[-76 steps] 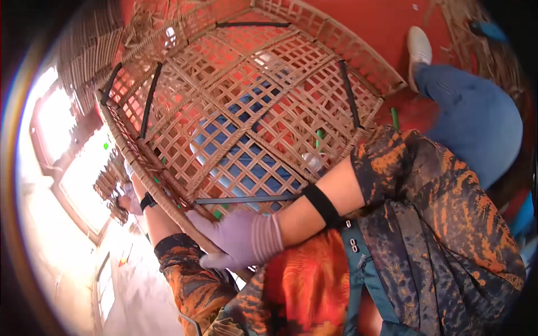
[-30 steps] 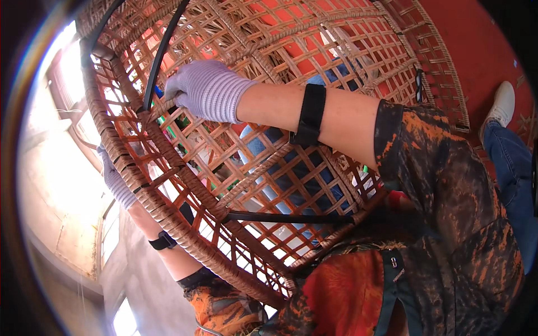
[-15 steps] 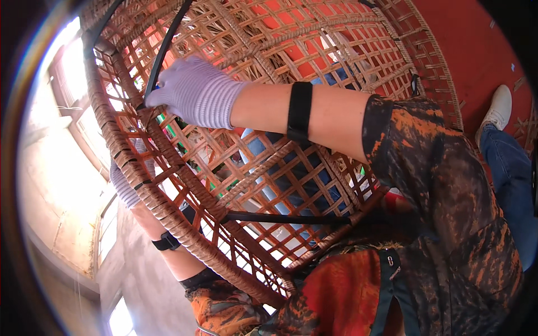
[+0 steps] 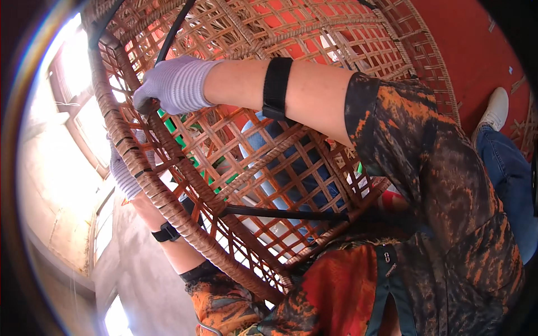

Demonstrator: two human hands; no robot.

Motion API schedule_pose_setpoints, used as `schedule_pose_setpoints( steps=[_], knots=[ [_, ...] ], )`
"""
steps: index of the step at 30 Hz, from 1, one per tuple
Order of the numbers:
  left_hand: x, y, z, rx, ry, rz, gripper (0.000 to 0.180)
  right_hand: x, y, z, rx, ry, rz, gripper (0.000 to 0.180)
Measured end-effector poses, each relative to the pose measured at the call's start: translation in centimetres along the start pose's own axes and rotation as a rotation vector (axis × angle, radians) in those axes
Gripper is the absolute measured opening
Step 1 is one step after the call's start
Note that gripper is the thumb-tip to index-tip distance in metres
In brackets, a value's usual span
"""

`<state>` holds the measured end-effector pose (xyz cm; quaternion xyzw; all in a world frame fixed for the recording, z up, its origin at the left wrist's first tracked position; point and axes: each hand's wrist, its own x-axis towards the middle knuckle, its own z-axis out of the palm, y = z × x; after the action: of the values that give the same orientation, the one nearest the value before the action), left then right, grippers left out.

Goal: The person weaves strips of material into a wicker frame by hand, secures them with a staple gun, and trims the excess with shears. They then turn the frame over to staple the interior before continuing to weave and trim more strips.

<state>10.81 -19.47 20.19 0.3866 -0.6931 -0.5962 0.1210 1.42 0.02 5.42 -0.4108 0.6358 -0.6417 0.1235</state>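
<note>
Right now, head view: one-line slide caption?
Gloved right hand at a black strip inside a woven basket, gloved left hand behind its outer side.

Your hands: two, left hand (image 4: 124, 171) and right hand (image 4: 171, 87)
Your gloves (image 4: 193, 84): two
Basket (image 4: 193, 229) before you: one
Black strips (image 4: 286, 213) you can see: at least four
Your armbands (image 4: 277, 88): two
Your sleeves (image 4: 409, 129): two
White shoe (image 4: 495, 109) in plain view: one
Jeans legs (image 4: 504, 173): two

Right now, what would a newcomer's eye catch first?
A large openwork woven basket fills the middle, its wrapped rim curving down the left. The lavender-gloved right hand stands out at upper left, by a black strip; the left hand shows partly behind the rim.
</note>
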Motion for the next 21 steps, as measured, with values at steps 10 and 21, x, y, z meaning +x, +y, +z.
schedule_pose_setpoints(
  steps=[10, 21],
  knots=[
    [-0.3, -1.5, 2.1, -0.208, -0.021, -0.076, 0.017, 0.3, 2.6, 3.7, -0.263, -0.039, -0.002, 0.018],
    [0.1, -1.7, 0.2, -0.118, -0.007, -0.046, 0.016, -0.1, 0.4, 0.4, -0.131, -0.120, 0.024, 0.045]
  ],
)
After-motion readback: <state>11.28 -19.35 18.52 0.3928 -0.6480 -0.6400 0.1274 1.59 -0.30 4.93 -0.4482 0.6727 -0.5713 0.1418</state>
